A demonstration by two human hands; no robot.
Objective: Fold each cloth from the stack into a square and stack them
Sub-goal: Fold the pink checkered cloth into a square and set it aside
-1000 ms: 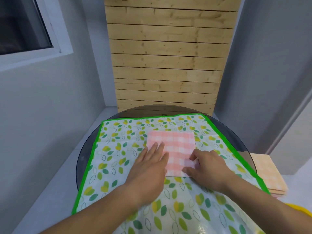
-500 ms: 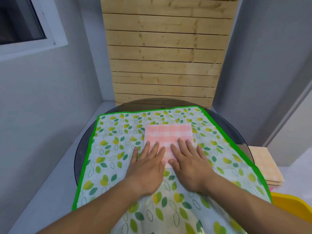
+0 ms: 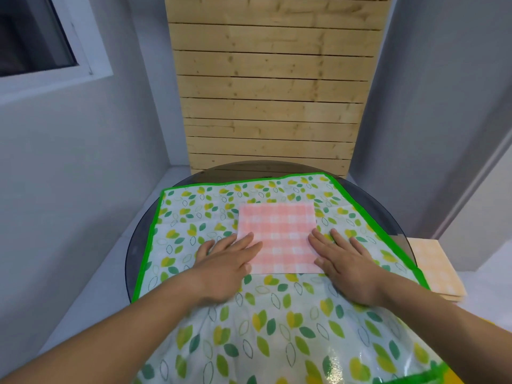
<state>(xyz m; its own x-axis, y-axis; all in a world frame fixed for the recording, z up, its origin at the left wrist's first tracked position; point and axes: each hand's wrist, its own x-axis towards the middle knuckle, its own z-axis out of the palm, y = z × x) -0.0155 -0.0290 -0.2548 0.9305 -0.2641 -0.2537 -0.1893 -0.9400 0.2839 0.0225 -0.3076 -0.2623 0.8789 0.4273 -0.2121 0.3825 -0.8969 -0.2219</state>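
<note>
**A:** Fingers first: on the left hand (image 3: pixel 224 268) the fingers (image 3: pixel 243 241) lie straight and flat, gripping nothing. Their tips press on the near-left edge of the pink checked cloth (image 3: pixel 279 231).

**B:** Same on the right hand (image 3: pixel 346 264). Its fingers (image 3: pixel 321 242) are straight and a little spread, palm down, and they hold nothing. The inner ones touch the cloth's right edge and the outer ones rest on the leaf-print tablecloth (image 3: pixel 194 217).

**A:** The pink cloth is folded into a square. It lies flat between the two hands, about the middle of the tablecloth.

**B:** That tablecloth has a bright green border and covers a round, dark glass worktop (image 3: pixel 388 206). Its near part hangs down towards the camera.

**A:** Off the right side of the worktop there's a stack of pale orange cloths (image 3: pixel 435 270), well apart from the pink one. I can't tell what the stack sits on.

**B:** Beyond the far rim stands a wooden slat panel (image 3: pixel 268 92) between grey walls, with a window (image 3: pixel 33 37) up at the far left.
</note>
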